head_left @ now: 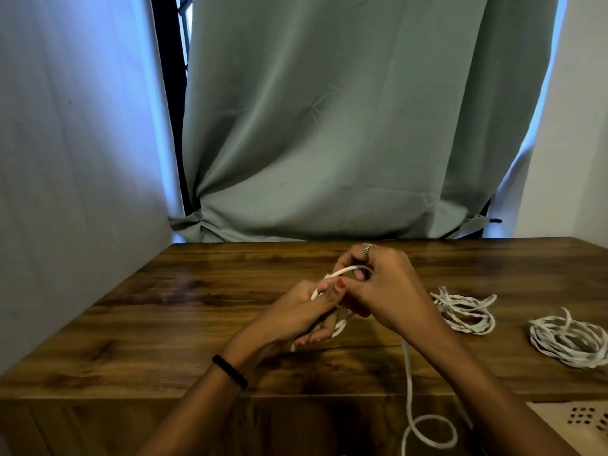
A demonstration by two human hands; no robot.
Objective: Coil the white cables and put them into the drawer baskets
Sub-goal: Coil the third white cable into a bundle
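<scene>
Both hands meet over the middle of the wooden table (pixel 164 311). My left hand (pixel 306 314) grips loops of a white cable (pixel 335 274), its thumb pressing on top. My right hand (pixel 381 284) pinches the same cable at the upper end of the loop. The cable's loose tail (pixel 409 383) runs down off the table's front edge and curls into a ring below. Two more white cables lie coiled on the table to the right: a nearer coil (pixel 467 312) and a farther-right coil (pixel 569 340).
A beige perforated basket (pixel 579 416) shows at the lower right, below the table's front edge. A green curtain (pixel 345 126) hangs behind the table. A pale wall stands close on the left.
</scene>
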